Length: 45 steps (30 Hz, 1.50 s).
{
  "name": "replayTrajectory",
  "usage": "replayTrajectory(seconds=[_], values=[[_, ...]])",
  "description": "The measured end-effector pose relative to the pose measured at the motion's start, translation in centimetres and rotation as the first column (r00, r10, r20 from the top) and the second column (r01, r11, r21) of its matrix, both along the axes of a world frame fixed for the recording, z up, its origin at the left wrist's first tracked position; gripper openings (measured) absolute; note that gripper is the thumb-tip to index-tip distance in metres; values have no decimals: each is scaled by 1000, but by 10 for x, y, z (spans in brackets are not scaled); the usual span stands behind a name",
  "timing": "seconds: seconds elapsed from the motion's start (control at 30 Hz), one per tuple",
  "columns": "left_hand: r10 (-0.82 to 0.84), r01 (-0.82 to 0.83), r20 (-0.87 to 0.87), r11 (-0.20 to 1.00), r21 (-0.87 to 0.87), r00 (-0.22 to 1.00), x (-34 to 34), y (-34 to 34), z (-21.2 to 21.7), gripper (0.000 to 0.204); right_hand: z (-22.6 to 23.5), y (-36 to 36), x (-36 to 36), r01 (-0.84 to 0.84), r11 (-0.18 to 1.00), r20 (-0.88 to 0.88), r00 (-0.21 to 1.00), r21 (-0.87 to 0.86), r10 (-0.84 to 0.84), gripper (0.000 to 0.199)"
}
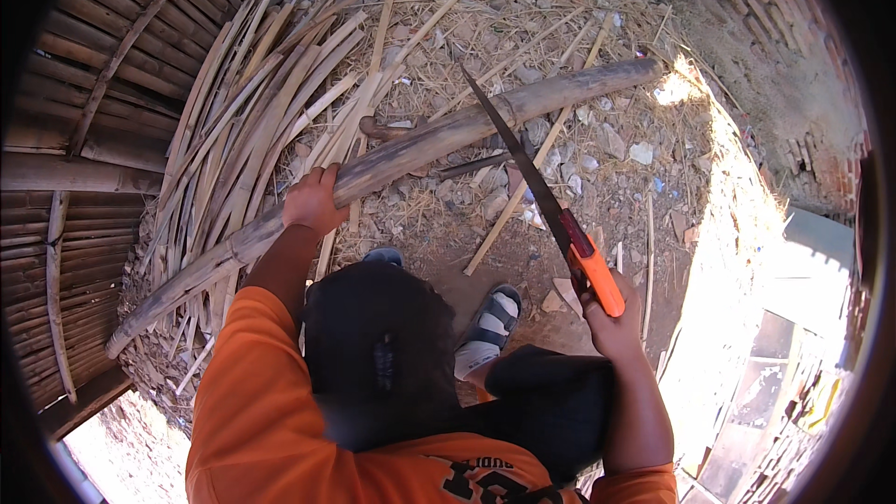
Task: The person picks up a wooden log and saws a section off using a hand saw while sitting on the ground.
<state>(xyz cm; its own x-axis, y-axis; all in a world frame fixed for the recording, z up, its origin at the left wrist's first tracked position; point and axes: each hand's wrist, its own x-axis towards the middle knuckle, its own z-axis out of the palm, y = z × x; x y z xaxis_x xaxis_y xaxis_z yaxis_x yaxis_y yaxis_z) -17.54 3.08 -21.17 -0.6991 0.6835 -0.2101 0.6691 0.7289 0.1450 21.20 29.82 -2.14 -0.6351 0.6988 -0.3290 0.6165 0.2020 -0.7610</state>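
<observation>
A long, thick bamboo pole, weathered grey-brown, lies slantwise across the ground from lower left to upper right. My left hand grips it left of the middle, with the fingers over its top. In my right hand is a handsaw with an orange and dark red handle. Its dark blade points up and away and crosses over the pole right of the middle. Whether the teeth touch the pole I cannot tell. A curved brown wooden piece pokes out on the pole's far side, and a dark bar on its near side.
Split bamboo strips are heaped at the left, beside a slatted bamboo wall. Straw, stones and litter cover the ground. A brick wall rises at the right. My sandaled foot stands below the pole.
</observation>
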Motion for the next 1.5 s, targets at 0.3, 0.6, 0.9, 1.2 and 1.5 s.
replayTrajectory(seconds=[0.3, 0.6, 0.9, 1.2, 1.5], values=[[3, -3, -1, 1000, -2, 1000, 1, 1, 3, 84, -8, 7, 9, 33, 997, -27, 999, -76, -35, 18], [28, -27, 43, 1000, -11, 999, -2, -1, 1, 87, -3, 13, 2, 79, 993, 32, 997, -86, -76, 22], [-18, 19, -74, 1000, 17, 997, 12, 42, 24, 102, -14, 10, 12, 15, 999, -54, 998, -37, -17, 25], [41, -35, 87, 997, -65, 995, 7, 57, 11, 88, -14, 15, 11, 114, 982, -8, 993, -151, -117, 23], [32, -29, 66, 998, -47, 997, 6, 57, 10, 87, -17, 21, 13, 80, 985, -56, 994, -153, -90, 25]])
